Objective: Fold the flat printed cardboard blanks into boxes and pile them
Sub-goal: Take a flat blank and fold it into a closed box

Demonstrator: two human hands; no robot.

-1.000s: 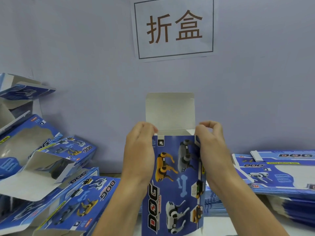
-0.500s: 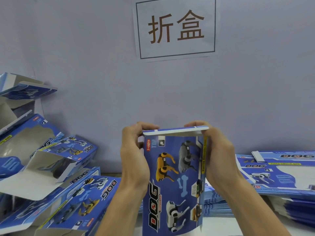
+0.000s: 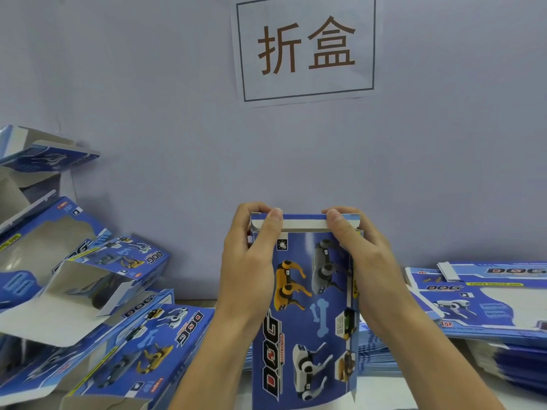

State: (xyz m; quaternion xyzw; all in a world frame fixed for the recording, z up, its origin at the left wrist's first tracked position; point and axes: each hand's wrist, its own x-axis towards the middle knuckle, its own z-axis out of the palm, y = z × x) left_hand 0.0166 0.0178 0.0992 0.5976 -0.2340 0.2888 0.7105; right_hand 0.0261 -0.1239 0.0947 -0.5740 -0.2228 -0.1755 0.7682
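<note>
Box (image 3: pixel 305 315) bottom cut by frame edge; fingers behind box top hidden.

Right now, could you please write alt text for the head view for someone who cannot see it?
Two hands, left hand and right hand, hold an upright blue DOG toy box, thumbs pressing its top flap shut. Folded boxes are piled left, flat blanks stacked right.

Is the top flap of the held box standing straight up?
No, the top flap is folded down across the box, with both thumbs pressing it.
</note>
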